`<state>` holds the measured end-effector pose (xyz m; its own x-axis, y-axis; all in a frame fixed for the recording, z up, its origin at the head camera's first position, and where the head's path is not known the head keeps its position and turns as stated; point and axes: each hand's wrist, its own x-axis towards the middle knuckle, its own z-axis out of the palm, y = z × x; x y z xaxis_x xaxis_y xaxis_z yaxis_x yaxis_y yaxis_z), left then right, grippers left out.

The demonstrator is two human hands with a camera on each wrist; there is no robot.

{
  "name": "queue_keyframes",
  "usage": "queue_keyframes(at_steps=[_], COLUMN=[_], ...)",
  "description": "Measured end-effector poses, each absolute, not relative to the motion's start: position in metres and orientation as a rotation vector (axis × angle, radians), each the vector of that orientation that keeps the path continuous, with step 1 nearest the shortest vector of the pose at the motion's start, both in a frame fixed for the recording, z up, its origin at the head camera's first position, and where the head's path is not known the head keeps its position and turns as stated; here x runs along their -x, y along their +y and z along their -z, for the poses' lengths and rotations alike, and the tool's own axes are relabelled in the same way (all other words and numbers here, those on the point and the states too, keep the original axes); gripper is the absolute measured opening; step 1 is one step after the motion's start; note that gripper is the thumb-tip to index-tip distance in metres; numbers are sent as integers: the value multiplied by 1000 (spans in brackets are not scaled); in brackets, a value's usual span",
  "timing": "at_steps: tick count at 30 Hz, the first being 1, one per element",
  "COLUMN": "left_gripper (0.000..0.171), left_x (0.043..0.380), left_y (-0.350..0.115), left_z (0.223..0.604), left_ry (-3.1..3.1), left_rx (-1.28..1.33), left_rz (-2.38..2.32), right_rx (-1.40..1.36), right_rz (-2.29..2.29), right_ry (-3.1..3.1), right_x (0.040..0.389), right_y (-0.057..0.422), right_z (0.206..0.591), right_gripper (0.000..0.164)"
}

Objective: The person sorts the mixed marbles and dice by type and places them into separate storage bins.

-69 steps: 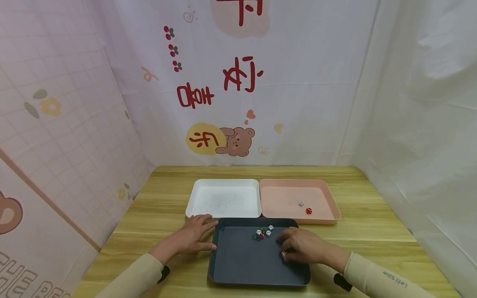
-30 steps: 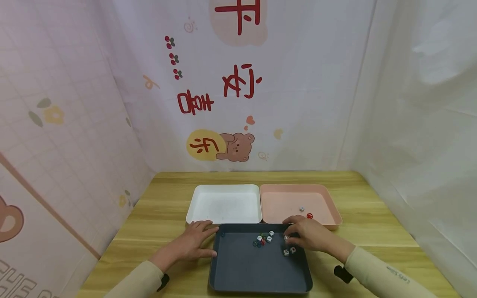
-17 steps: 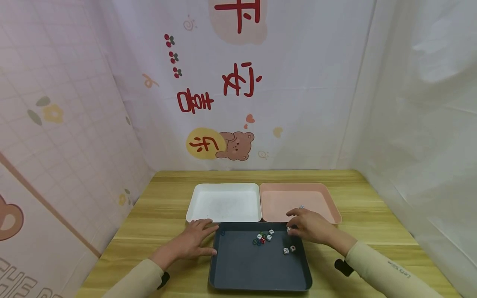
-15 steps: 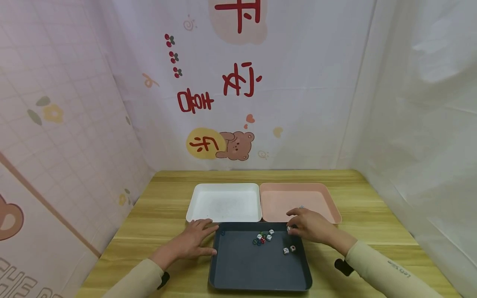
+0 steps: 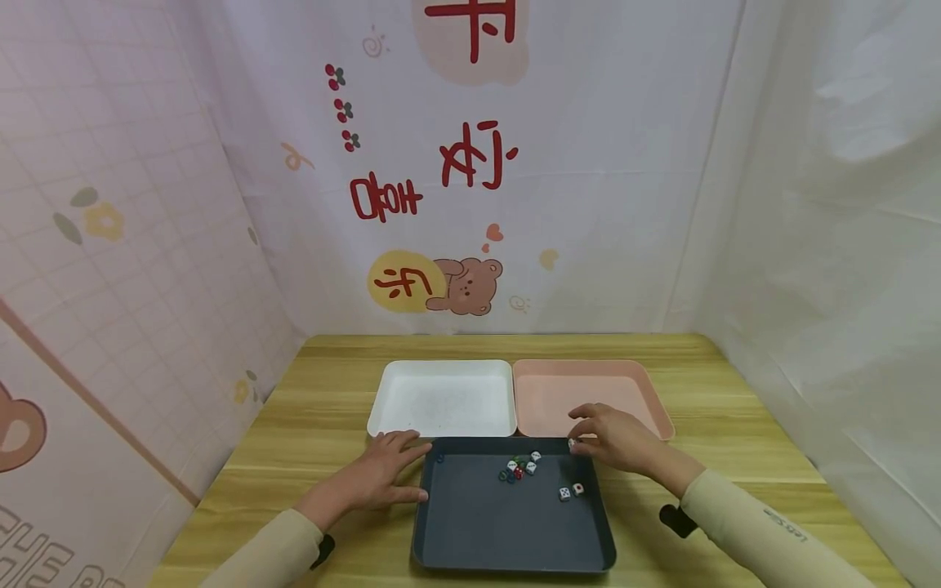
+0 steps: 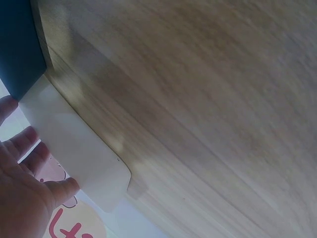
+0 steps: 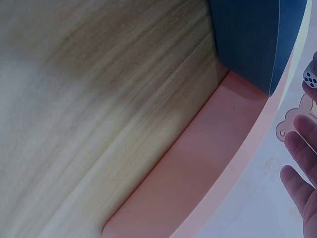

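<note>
My right hand (image 5: 617,439) pinches a white die (image 7: 310,75) between thumb and finger, over the back right corner of the dark grey tray (image 5: 507,531). Below it in the tray lie a white die (image 5: 564,494) with dark pips and another die (image 5: 578,489) showing a red pip. Farther left is a cluster of several white dice, a red die (image 5: 519,473) and small dark green pieces. My left hand (image 5: 376,474) rests at the tray's left rim with its fingers extended. A small dark blue piece (image 5: 440,459) sits in the back left corner.
Behind the dark tray stand a white tray (image 5: 444,400) on the left and a pink tray (image 5: 588,380) on the right, side by side. The wooden table (image 5: 279,457) ends at a printed curtain (image 5: 617,204).
My right hand has lifted a die from the dark tray's right side and moved back toward the pink tray. It now hides the two dice seen there earlier. My left hand stays put.
</note>
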<state>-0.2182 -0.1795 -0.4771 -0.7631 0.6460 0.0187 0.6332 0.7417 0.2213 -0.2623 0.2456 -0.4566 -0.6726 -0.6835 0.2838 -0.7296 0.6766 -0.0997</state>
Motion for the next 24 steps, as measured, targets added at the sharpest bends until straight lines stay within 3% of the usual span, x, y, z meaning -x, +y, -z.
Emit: queue_keyframes(at_steps=[24], left_gripper=[77], left_x=[220], left_y=[-181], left_z=[479], left_ry=[2875], left_rx=[-1052], left_rz=[-326], right_rx=[-1095], right_rz=[-297], right_ry=[-2707], right_x=[274], right_y=[254], right_z=[466], right_gripper=[19])
